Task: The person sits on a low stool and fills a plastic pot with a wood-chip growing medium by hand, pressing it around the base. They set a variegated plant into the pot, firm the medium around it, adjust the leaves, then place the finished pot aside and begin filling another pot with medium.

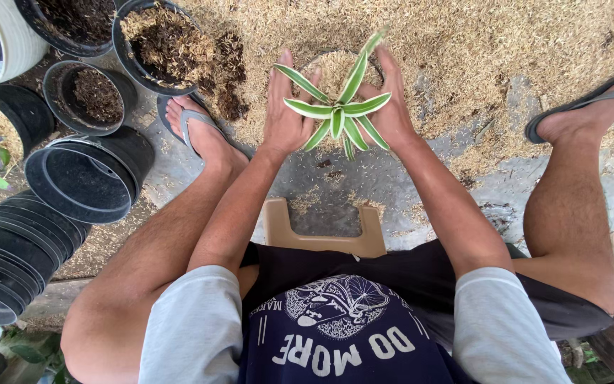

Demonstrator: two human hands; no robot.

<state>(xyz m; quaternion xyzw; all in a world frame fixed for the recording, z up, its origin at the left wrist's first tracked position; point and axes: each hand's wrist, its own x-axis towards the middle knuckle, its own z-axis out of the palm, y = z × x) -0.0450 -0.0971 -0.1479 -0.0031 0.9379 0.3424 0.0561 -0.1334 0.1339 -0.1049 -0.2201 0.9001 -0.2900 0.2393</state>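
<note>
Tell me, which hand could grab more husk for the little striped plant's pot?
Probably the right hand. Both hands cup the pot around the striped plant, but the big pile of rice husk spreads widest on the right. The left hand sits nearer the dark soil.

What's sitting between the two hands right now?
In the head view, a small plant with green-and-white striped leaves stands between the left hand and right hand, over a husk-filled pot. Both palms flank it.
</note>
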